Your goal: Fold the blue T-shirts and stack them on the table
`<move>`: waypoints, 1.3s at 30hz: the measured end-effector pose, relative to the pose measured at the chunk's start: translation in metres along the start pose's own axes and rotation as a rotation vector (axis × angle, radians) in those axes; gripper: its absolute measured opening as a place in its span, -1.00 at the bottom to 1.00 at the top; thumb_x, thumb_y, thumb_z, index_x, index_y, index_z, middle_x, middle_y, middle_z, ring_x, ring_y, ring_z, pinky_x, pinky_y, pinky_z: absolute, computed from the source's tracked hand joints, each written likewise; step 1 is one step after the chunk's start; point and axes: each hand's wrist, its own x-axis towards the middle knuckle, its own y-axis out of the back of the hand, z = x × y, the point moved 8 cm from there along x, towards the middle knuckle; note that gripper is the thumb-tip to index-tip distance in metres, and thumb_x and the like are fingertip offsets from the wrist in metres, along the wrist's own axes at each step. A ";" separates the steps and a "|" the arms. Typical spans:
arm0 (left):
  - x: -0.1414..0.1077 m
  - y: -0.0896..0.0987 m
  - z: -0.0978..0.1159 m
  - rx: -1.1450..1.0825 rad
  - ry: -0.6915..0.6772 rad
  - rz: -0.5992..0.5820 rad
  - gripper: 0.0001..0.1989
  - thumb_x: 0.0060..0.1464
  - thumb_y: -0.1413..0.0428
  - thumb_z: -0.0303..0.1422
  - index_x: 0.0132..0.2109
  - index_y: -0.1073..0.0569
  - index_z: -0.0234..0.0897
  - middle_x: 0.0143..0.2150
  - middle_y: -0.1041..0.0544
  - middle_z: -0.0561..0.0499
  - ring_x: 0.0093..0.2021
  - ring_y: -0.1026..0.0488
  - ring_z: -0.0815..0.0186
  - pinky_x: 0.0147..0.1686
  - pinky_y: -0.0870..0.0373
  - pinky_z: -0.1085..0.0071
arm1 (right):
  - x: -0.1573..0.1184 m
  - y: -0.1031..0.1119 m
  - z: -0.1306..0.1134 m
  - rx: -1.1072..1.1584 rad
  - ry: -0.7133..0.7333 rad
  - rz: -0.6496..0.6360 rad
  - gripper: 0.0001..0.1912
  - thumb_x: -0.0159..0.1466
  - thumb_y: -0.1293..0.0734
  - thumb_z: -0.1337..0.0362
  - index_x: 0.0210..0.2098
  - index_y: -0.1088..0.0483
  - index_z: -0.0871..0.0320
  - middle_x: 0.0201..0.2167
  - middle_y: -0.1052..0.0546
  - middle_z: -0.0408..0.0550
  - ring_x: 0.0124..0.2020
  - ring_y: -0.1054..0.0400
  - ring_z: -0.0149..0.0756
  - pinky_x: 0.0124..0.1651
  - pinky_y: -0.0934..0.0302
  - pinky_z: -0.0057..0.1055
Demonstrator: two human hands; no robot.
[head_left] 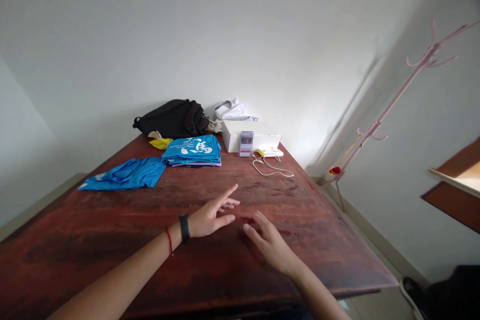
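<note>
My left hand (212, 215), with a black band and a red string at the wrist, is held over the middle of the dark red wooden table (180, 280). Its fingers are spread and hold nothing. Just to its right is my right hand (268, 242), fingers apart and slightly bent, with nothing in it. The two hands do not touch. Beyond them lies a folded stack of blue cloth (193, 150) with white print. A crumpled blue cloth (127, 174) lies to the left of the stack.
Along the back are a black bag (168, 119), a yellow item (160, 144), a white bag (234, 110), a white box (266, 138), a small blurred packet (246, 144) and a white cable (275, 172). A pink coat stand (399, 92) stands right of the table.
</note>
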 end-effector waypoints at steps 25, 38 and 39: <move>-0.018 -0.035 0.018 0.424 -0.367 -0.026 -0.13 0.15 -0.23 -0.39 0.48 0.00 0.00 0.47 -0.12 -0.07 0.40 -0.15 -0.05 0.33 -0.17 0.09 | 0.062 -0.044 -0.041 0.022 0.446 -0.105 -0.67 0.36 -0.30 0.04 -0.06 -0.58 0.08 -0.09 -0.53 0.05 -0.05 -0.44 -0.12 0.01 -0.40 -0.18; -0.012 -0.026 0.020 0.441 -0.321 0.017 -0.26 0.19 -0.10 -0.48 0.46 -0.10 -0.01 0.40 -0.27 0.01 0.32 -0.29 0.03 0.32 -0.19 0.14 | 0.064 -0.042 -0.032 -0.083 0.369 -0.009 -0.67 0.31 -0.36 0.00 -0.13 -0.56 0.11 -0.22 -0.60 0.01 -0.17 -0.49 -0.17 -0.11 -0.35 -0.28; -0.013 -0.026 0.021 0.441 -0.323 0.022 -0.25 0.19 -0.10 -0.48 0.46 -0.10 -0.01 0.40 -0.27 0.01 0.32 -0.29 0.02 0.31 -0.20 0.15 | 0.064 -0.042 -0.032 -0.082 0.366 -0.007 -0.67 0.31 -0.36 0.00 -0.13 -0.56 0.11 -0.22 -0.60 0.01 -0.18 -0.49 -0.17 -0.11 -0.35 -0.29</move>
